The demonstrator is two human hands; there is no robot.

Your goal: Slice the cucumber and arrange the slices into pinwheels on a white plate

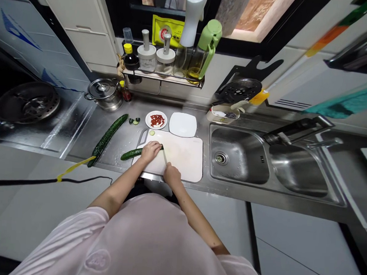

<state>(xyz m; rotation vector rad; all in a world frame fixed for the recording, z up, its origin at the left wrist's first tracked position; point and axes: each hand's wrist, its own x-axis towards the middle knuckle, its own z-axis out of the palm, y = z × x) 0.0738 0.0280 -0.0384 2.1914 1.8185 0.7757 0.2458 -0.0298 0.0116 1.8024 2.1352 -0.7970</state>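
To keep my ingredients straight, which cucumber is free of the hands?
The cucumber lying on the counter, left of the cutting board; the left hand holds the other cucumber.

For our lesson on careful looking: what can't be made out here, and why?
Head view: the middle of the shorter cucumber, covered by the left hand.
Head view: the handle of the knife, hidden by the right hand.
Head view: what the pot holds, if anything, obscured by its lid.
Head view: the teal cloth, cut off at the right edge.
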